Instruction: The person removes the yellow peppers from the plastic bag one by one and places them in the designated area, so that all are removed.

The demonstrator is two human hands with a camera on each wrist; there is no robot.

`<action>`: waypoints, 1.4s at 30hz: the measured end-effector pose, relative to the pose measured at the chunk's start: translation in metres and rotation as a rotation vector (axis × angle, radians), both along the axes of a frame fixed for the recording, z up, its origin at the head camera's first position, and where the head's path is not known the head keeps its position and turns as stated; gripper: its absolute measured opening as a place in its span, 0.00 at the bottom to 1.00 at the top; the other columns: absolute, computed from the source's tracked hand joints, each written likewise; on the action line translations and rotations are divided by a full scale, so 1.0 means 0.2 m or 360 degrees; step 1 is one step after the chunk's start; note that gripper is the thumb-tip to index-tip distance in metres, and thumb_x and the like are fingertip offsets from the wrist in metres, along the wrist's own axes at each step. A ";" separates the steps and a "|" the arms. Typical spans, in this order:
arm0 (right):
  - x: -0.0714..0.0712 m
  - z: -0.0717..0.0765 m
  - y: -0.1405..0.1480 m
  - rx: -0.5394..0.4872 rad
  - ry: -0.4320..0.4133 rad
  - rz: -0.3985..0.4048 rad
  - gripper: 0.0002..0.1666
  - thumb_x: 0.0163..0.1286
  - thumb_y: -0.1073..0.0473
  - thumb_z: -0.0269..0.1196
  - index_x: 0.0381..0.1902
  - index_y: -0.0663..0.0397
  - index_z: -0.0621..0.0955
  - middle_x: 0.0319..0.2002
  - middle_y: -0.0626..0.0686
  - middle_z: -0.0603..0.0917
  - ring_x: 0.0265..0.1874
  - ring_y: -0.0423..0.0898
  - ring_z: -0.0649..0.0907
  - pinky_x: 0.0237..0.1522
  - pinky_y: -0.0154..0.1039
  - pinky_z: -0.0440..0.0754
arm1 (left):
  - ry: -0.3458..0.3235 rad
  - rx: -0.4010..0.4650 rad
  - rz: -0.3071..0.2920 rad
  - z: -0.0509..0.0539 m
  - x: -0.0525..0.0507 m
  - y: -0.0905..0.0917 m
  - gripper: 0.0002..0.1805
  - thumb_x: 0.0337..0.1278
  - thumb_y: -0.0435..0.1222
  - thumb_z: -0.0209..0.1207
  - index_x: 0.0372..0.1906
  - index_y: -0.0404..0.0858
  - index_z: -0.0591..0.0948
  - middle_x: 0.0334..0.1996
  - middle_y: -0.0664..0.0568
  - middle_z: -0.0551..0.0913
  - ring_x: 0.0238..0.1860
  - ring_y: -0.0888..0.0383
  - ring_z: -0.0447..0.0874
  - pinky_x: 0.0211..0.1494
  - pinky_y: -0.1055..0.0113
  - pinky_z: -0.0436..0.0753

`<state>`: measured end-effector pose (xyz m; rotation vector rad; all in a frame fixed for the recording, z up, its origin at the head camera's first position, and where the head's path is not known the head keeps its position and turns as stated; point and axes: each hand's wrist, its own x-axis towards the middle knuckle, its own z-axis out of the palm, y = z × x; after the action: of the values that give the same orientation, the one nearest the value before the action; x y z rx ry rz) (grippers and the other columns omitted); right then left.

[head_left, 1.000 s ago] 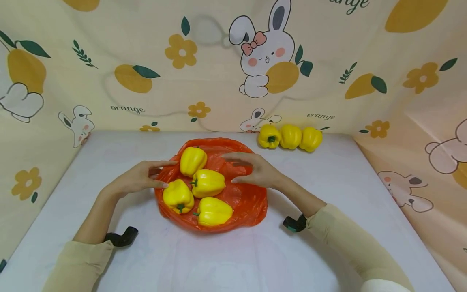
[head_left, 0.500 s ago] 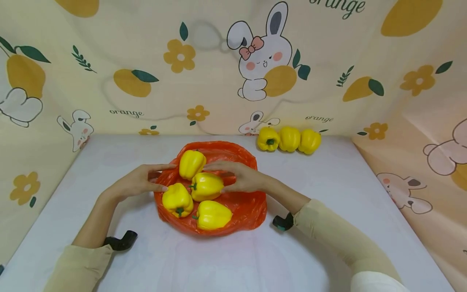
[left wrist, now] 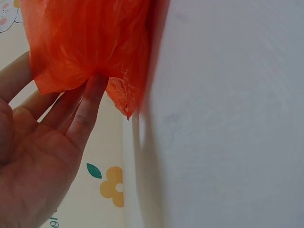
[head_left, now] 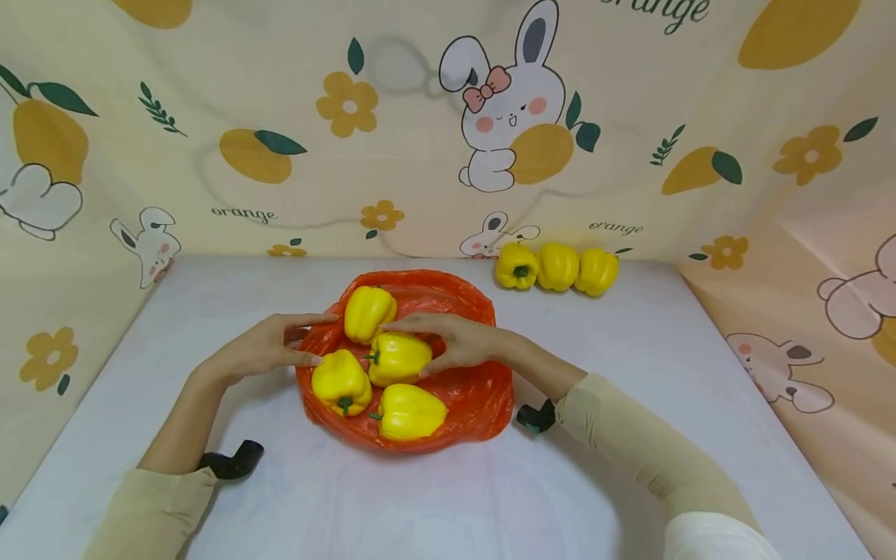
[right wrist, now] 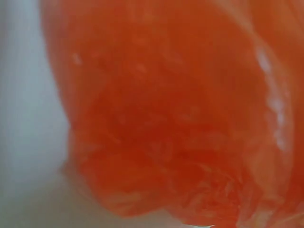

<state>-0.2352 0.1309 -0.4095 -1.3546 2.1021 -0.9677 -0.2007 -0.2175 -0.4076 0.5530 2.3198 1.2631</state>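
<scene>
In the head view a red plastic bag (head_left: 462, 428) lies spread on the table with several yellow bell peppers on it. My left hand (head_left: 262, 348) holds the bag's left rim, thumb next to the front-left pepper (head_left: 341, 383); in the left wrist view the left hand's (left wrist: 47, 142) fingertips are hidden by the red plastic. My right hand (head_left: 462, 342) reaches over the bag from the right and grips the middle pepper (head_left: 400, 359), fingers over its top and thumb at its right side. Another pepper (head_left: 369, 314) lies behind it, and one (head_left: 411, 412) in front.
Three more yellow bell peppers (head_left: 558, 267) stand in a row at the table's back, right of the bag. A printed cloth (head_left: 406, 171) hangs behind and along both sides of the white table (head_left: 420, 505). Red plastic (right wrist: 152, 118) fills most of the right wrist view.
My right hand has moved left from above the bag's right part and closed round the middle pepper. The left hand stays at the bag's rim.
</scene>
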 end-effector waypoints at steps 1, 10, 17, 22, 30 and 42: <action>0.00 0.00 0.00 0.0013 -0.0007 0.0010 0.47 0.64 0.55 0.71 0.77 0.38 0.62 0.73 0.40 0.65 0.71 0.39 0.63 0.70 0.40 0.66 | -0.0002 0.0000 0.0002 0.00 0.00 0.00 0.36 0.58 0.42 0.68 0.72 0.46 0.71 0.72 0.41 0.66 0.70 0.36 0.62 0.68 0.38 0.67; 0.01 0.01 -0.01 0.0088 -0.0131 -0.0036 0.46 0.63 0.52 0.72 0.75 0.31 0.64 0.68 0.38 0.70 0.65 0.40 0.69 0.67 0.41 0.70 | -0.0014 0.0010 0.0001 0.01 0.00 0.00 0.36 0.58 0.42 0.68 0.72 0.46 0.71 0.71 0.41 0.67 0.70 0.36 0.63 0.68 0.38 0.67; 0.03 0.02 0.03 0.0001 -0.0147 -0.0166 0.46 0.60 0.51 0.74 0.74 0.33 0.65 0.66 0.39 0.72 0.61 0.42 0.72 0.62 0.43 0.75 | 0.0006 0.0005 0.0000 0.00 0.01 -0.01 0.36 0.58 0.42 0.68 0.72 0.46 0.71 0.71 0.41 0.68 0.70 0.37 0.64 0.68 0.39 0.68; 0.04 0.07 0.08 -0.0034 -0.0117 -0.0279 0.47 0.60 0.51 0.74 0.74 0.35 0.66 0.66 0.40 0.73 0.61 0.43 0.73 0.60 0.44 0.78 | 0.0008 0.0020 0.0002 0.00 0.01 -0.01 0.35 0.58 0.40 0.68 0.71 0.46 0.71 0.71 0.41 0.67 0.70 0.38 0.64 0.68 0.40 0.68; 0.04 0.10 0.19 -0.0084 -0.0099 -0.0517 0.47 0.58 0.50 0.75 0.72 0.30 0.67 0.65 0.41 0.72 0.58 0.46 0.75 0.57 0.46 0.79 | 0.0012 0.0015 0.0010 0.00 0.03 -0.02 0.35 0.58 0.42 0.68 0.71 0.47 0.71 0.71 0.42 0.68 0.69 0.38 0.65 0.66 0.42 0.71; 0.04 0.13 0.36 -0.0191 -0.0083 -0.0884 0.49 0.56 0.51 0.77 0.74 0.35 0.67 0.65 0.46 0.74 0.57 0.54 0.77 0.54 0.52 0.81 | 0.0021 0.0012 -0.0008 0.02 0.03 -0.02 0.35 0.59 0.42 0.68 0.72 0.46 0.71 0.71 0.42 0.68 0.68 0.40 0.67 0.65 0.44 0.74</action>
<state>-0.2273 0.2030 -0.3834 -0.7841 2.4657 -1.3419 -0.1949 -0.2221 -0.4046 0.5713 2.3240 1.2701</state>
